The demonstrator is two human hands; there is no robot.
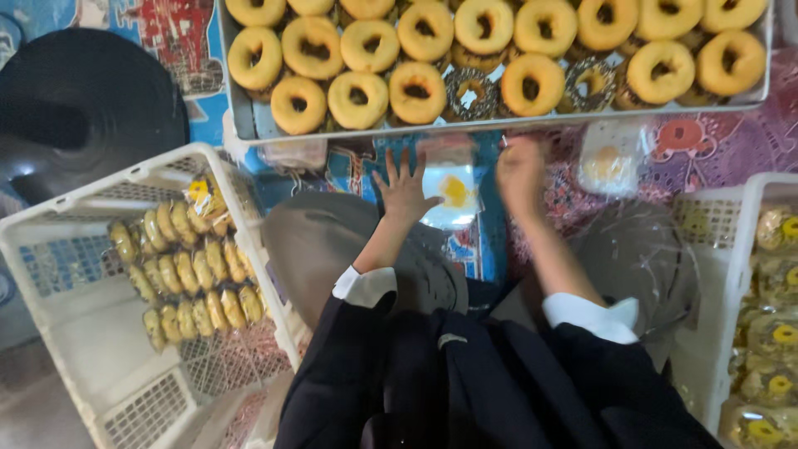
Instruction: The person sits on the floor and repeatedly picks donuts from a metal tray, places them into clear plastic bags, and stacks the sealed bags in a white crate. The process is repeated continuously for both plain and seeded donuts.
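White plastic makes up the latticed crate (pixel 79 220) at my far left, and inside it packed yellow doughnuts (pixel 187 278) stand on edge in three tight rows, each in clear film. Beyond the crate, a round black shape (pixel 83 104) fills the upper left corner; I cannot tell what it is.

My left hand (pixel 405 189) comes next, released, with the fingers spread wide and the palm laid down at the left edge of a clear plastic bag holding one yellow-glazed doughnut (pixel 453 193). That bag lies flat on the colourful patterned cloth (pixel 715 137), just below the long metal tray (pixel 241 116) that runs across the top, crowded with yellow-glazed ring doughnuts (pixel 416 90); a few with dark sprinkles (pixel 470 90) sit among them.

My right hand (pixel 521 170) is just right of the bag, raised near the tray's front rim. It is blurred and looks loosely curled, but I cannot tell whether it is grasping anything. Both my sleeves are dark with white cuffs.

Further right, another bagged doughnut (pixel 611 162) rests on the cloth, apart from my hands. At the far right edge, a second white crate (pixel 744 249) holds more wrapped doughnuts (pixel 777 333).
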